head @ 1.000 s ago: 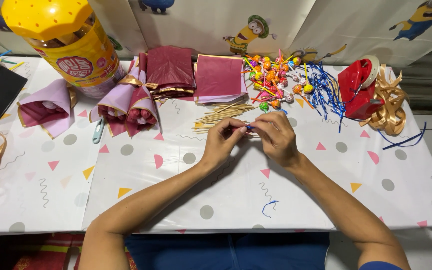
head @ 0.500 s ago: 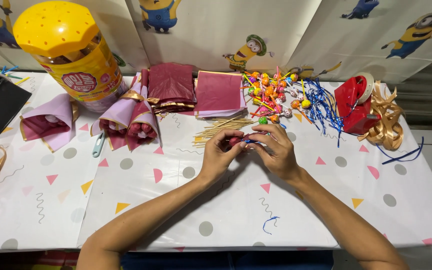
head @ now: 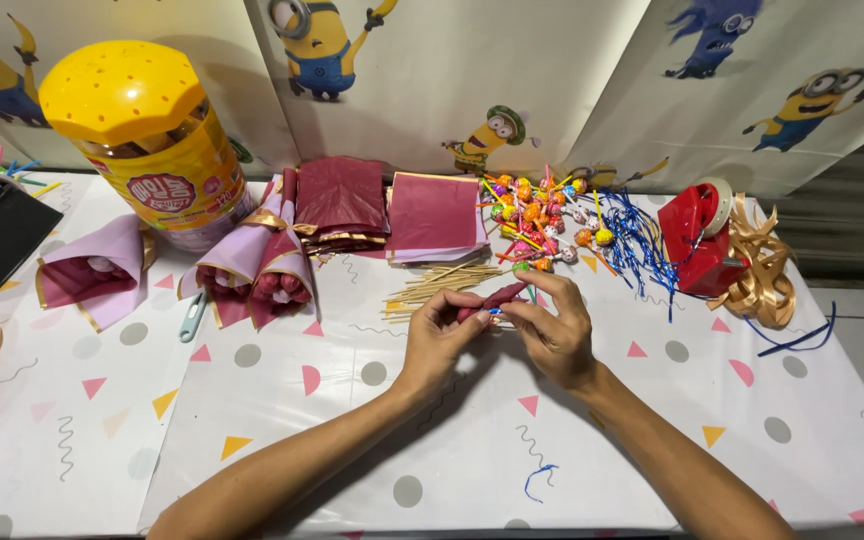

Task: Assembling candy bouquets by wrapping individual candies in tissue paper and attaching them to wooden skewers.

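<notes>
Pinching a small maroon wrapped piece btwn both hands, left hand & right hand, fingers closed on it, just above tabletop, near wooden sticks & lollipops.

Bright, even overhead light; soft shadows under forearms; sharp centre; slight wide-angle bending at edges

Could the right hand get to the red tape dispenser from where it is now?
Probably yes: the right hand lies left of the red tape dispenser, with only blue twist ties between, though it is busy with a small wrapped piece.
</notes>
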